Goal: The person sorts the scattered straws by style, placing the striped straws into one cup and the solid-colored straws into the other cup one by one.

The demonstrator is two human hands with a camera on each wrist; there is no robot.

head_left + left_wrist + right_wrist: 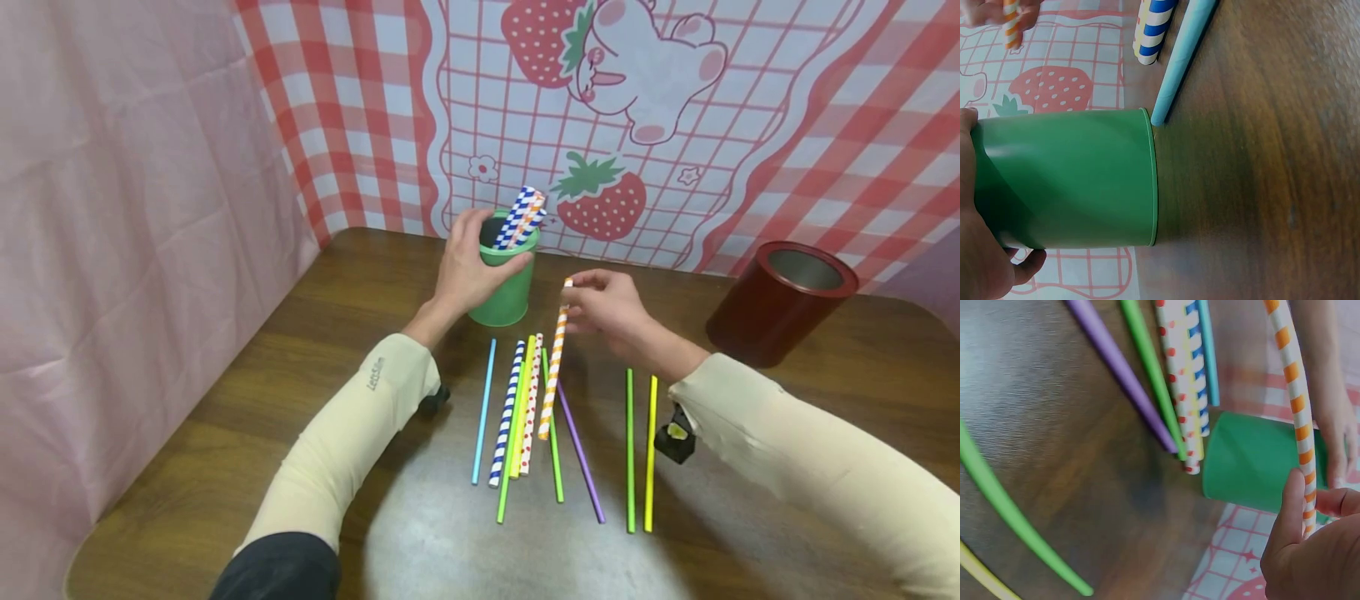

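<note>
A green cup (501,292) stands upright near the back of the table, and my left hand (471,265) grips it around the rim. Several striped paper straws (517,218), blue-and-white and orange-and-white, lean inside the cup. Just right of the cup, my right hand (606,310) pinches the upper end of an orange-and-white striped straw (555,375). That straw hangs nearly upright over the loose straws. In the right wrist view, thumb and fingers close on the orange-striped straw (1300,419), with the green cup (1247,462) behind it.
Loose straws lie in front of the cup: light blue (483,412), blue-striped (507,414), red-dotted (531,404), purple (581,454), plus green and yellow ones. Further right lie a green straw (630,450) and a yellow straw (651,454). A dark red cup (780,304) stands at the back right.
</note>
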